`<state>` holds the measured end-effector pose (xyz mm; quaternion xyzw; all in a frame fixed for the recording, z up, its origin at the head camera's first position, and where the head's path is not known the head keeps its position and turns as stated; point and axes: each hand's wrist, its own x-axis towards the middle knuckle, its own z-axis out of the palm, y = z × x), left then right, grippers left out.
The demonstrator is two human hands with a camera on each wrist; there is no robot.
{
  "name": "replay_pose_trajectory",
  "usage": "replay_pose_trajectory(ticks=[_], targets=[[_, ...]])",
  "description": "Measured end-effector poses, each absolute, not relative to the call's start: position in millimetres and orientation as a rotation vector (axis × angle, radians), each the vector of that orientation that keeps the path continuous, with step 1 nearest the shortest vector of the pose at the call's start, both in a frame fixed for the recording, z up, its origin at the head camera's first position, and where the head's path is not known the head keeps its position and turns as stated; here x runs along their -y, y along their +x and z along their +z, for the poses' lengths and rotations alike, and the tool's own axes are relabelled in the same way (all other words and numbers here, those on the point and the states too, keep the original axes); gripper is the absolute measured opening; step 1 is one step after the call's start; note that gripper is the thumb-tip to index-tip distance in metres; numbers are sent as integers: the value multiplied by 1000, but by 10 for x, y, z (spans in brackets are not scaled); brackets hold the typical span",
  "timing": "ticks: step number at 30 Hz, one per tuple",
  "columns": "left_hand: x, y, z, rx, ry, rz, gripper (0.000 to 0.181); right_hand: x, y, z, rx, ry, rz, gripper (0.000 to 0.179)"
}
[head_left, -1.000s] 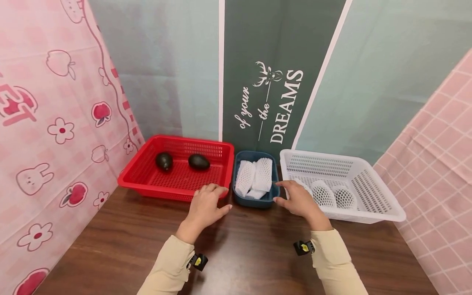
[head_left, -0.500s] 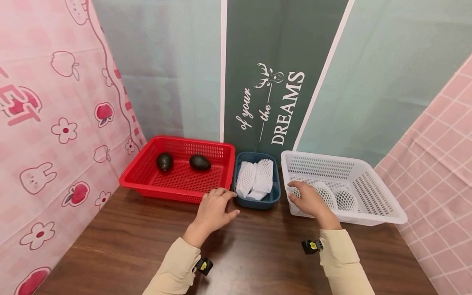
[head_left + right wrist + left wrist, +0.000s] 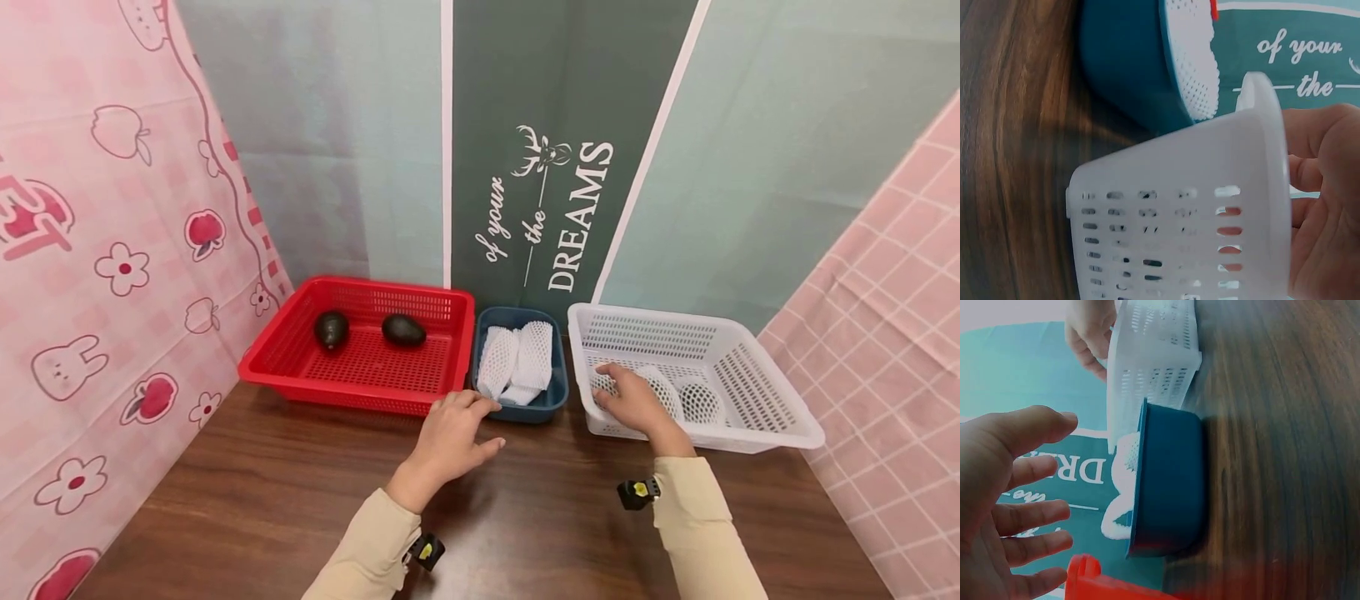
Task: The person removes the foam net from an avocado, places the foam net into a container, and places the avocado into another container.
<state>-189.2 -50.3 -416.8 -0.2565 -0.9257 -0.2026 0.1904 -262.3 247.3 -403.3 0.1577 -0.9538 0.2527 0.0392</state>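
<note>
My left hand [image 3: 453, 433] hovers over the table before the blue box [image 3: 557, 398], its fingers spread and near the box's front rim; the left wrist view shows the palm holding nothing. White foam net sleeves [image 3: 534, 357] lie in that box. My right hand [image 3: 637, 402] reaches over the front rim of the white basket [image 3: 750, 429], fingers loosely bent above a net-wrapped fruit [image 3: 604, 383] at its left end. Contact there cannot be made out. Beside it lie two more dark fruits in nets, one wrapped fruit [image 3: 699, 403] fully visible and the other partly behind the hand.
Two dark avocados, a left avocado [image 3: 332, 330] and a right avocado [image 3: 403, 330], lie apart in the red basket [image 3: 337, 392]. All three containers stand in a row on the wooden table [image 3: 247, 475], against a cloth backdrop [image 3: 360, 150].
My right hand has moved right, from the blue box's edge to over the white basket's wrapped fruit. My left hand has shifted right, from the red basket's front to before the blue box.
</note>
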Motion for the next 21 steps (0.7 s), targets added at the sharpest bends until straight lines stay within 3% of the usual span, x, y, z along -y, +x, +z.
replay_pose_trajectory(ticks=[21], targets=[[361,-1940,-4403,2704,-844,-570,41,-2626,-2894,-4170,3080,355,719,56]])
